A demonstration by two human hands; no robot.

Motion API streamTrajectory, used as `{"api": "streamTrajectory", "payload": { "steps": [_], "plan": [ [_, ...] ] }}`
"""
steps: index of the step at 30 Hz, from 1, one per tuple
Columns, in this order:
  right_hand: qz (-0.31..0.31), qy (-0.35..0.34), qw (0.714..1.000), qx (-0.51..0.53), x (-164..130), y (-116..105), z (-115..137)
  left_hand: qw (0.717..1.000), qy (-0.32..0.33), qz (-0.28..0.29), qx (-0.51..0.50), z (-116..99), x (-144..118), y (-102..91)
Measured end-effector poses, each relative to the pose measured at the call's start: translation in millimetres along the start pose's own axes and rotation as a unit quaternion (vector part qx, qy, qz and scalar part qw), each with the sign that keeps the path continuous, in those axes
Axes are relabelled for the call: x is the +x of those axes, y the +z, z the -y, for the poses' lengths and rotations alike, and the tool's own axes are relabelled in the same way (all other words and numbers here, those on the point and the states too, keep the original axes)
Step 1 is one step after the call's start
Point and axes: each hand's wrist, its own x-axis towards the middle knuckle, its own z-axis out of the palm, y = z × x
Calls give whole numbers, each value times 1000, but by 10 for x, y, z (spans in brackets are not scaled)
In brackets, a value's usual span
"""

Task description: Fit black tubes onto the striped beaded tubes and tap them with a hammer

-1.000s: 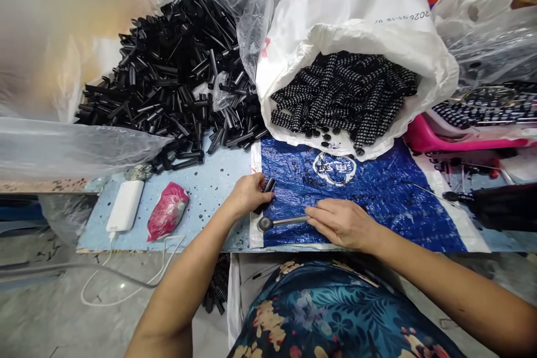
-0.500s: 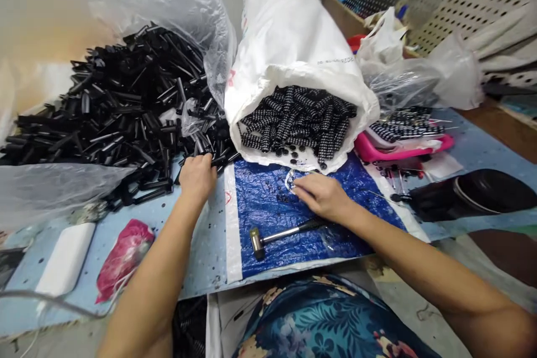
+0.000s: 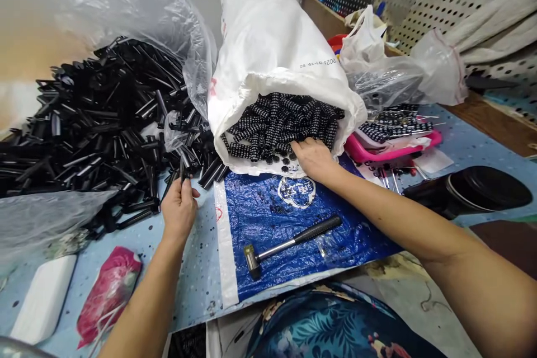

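At the edge of a heap of black plastic pieces [image 3: 104, 117], my left hand [image 3: 179, 210] pinches one black plastic piece [image 3: 183, 172] between thumb and fingers. My right hand [image 3: 314, 159] reaches into the mouth of a white woven sack [image 3: 272, 28] lying on its side. Its fingers are curled down at the front of the black, white-dotted ribbed tubes [image 3: 274, 120] inside; whatever they grip is hidden. Small black round caps [image 3: 285, 161] lie on the sack's lip, just left of this hand. Below sits a small hammer [image 3: 293, 243] with a black grip on a blue woven sheet [image 3: 277, 274].
A pink tray [image 3: 377, 155] with dotted tubes on metal rods stands at the right, near a black cylindrical container [image 3: 470, 190]. Clear plastic sheeting [image 3: 168, 17] drapes behind the heap. A pink bag [image 3: 109, 291] and a white box-shaped device [image 3: 44, 299] lie front left.
My right hand has moved from the blue sheet up into the sack's mouth, uncovering the white logo and hammer grip. My left hand has drawn back slightly from the heap with a black piece. The view has shifted.
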Motion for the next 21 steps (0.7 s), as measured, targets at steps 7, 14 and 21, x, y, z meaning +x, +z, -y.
{"api": "streamTrajectory", "payload": {
  "steps": [7,14,21],
  "plan": [
    [-106,-18,969,222,-463,-185,5,933,-124,131,-310,-138,-759,256],
    [-121,2,805,581,-972,-320,564,931,-107,159,-311,-580,-983,449],
    [-98,183,587,782,-1039,-308,955,889,-135,331,-284,-725,-1304,715]
  ]
}}
